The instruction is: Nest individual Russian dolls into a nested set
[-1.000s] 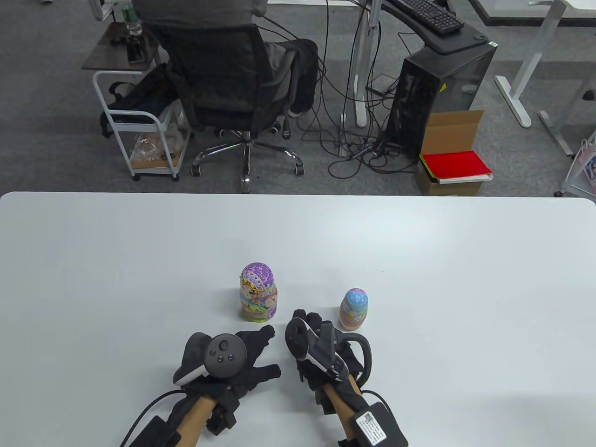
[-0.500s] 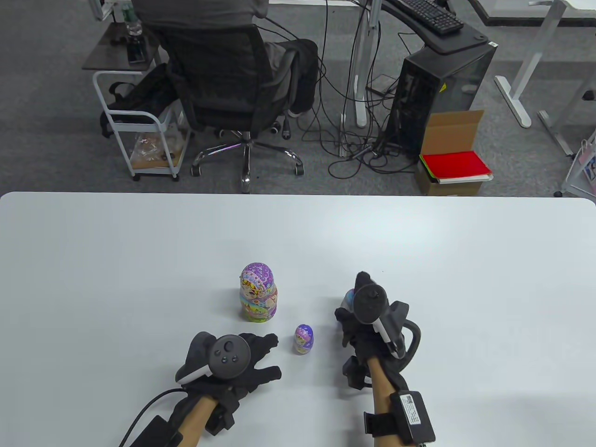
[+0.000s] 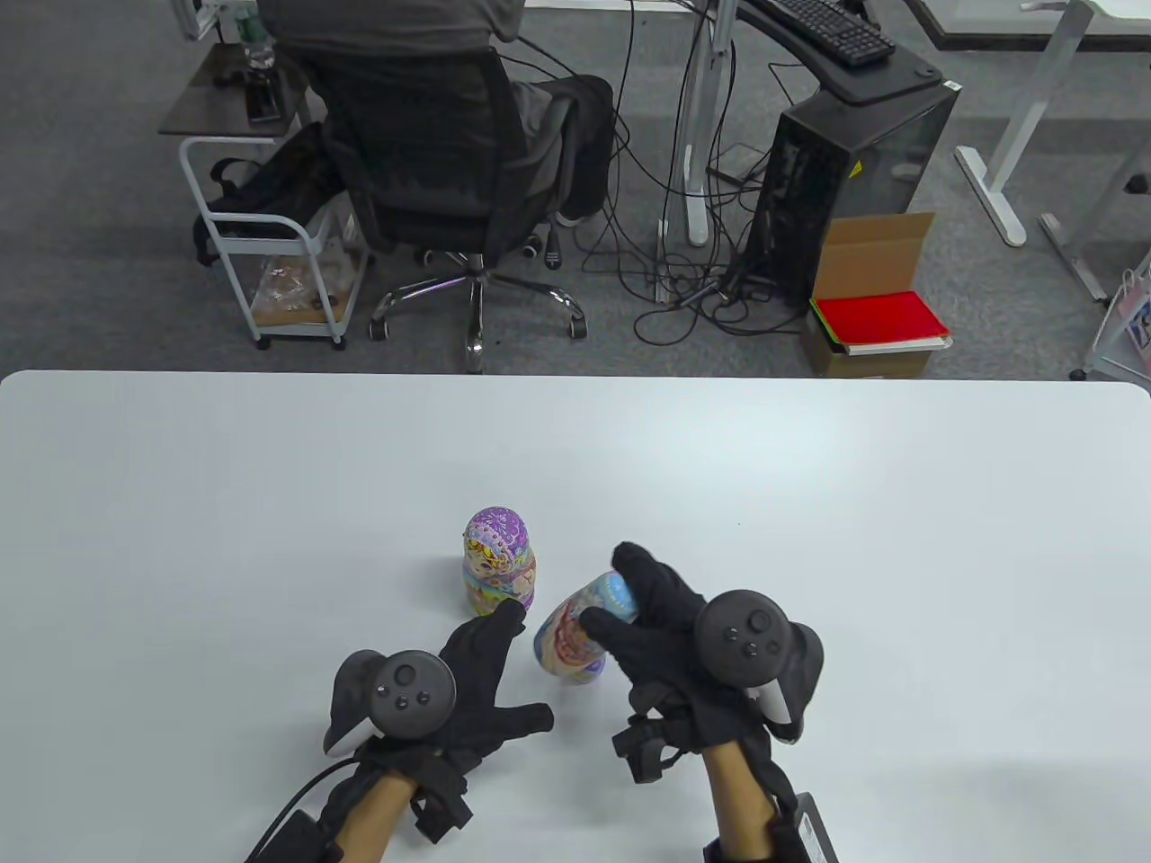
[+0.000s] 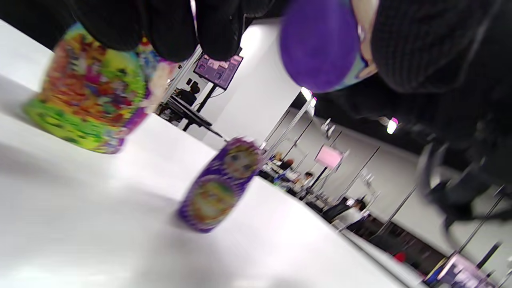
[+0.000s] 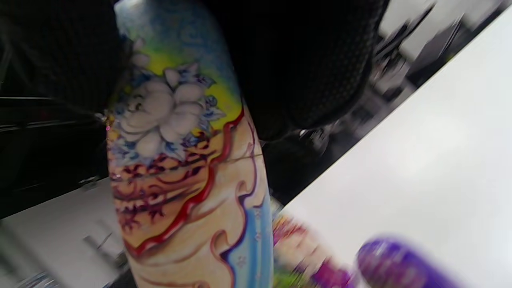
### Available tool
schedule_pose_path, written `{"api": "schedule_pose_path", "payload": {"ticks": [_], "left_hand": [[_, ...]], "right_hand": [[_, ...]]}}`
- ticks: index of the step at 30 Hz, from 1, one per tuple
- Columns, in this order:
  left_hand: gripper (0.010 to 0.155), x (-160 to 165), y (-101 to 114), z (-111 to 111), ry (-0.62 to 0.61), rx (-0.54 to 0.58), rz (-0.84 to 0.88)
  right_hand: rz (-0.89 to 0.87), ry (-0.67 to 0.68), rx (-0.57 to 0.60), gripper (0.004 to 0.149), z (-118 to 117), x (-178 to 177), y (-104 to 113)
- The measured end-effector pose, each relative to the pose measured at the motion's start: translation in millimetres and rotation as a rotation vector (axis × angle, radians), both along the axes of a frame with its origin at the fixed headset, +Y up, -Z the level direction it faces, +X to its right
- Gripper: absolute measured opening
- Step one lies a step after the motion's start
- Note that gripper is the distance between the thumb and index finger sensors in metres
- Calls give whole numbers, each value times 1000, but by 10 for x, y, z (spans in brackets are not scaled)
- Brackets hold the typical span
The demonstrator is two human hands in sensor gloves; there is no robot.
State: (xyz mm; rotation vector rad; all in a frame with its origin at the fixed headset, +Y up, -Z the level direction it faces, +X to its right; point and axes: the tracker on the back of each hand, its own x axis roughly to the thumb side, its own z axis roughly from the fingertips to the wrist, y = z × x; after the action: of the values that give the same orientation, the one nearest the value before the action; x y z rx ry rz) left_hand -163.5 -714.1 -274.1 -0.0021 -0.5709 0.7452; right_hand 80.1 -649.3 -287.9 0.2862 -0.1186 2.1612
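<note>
While the right hand point(image 3: 683, 647) grips the medium nesting doll point(image 3: 580, 629) by its blue top, thumb on one side and fingers wrapped over the other, that doll hangs tilted above the white table point(image 3: 270, 503), its peach base leaning toward the left hand point(image 3: 450, 701). In the right wrist view its white flower and red scrollwork fill the picture. The left hand is spread wide, palm down, fingers splayed and holding nothing, one fingertip point(image 3: 513, 616) near the tilted doll's base. Behind it the largest doll point(image 3: 499, 575), purple-capped, stands upright on the table. The smallest doll point(image 4: 222, 186), purple, stands upright too, seen clearly from the left wrist; from above only a sliver peeks out beneath the held doll.
</note>
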Motion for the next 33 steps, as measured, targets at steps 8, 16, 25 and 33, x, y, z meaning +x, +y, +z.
{"api": "schedule_pose_path", "payload": {"ticks": [8, 16, 25, 33], "left_hand": [[93, -60, -35, -18, -16, -40, 26], [90, 24, -16, 34, -79, 88, 85], [90, 6, -23, 11, 7, 109, 27], [91, -166, -168, -130, -38, 5, -29]], "right_hand": [[16, 35, -17, 76, 62, -350, -268], [-5, 0, 107, 57, 112, -272, -255], [-4, -73, 101, 64, 55, -97, -265], [695, -471, 81, 65, -207, 442, -615]]}}
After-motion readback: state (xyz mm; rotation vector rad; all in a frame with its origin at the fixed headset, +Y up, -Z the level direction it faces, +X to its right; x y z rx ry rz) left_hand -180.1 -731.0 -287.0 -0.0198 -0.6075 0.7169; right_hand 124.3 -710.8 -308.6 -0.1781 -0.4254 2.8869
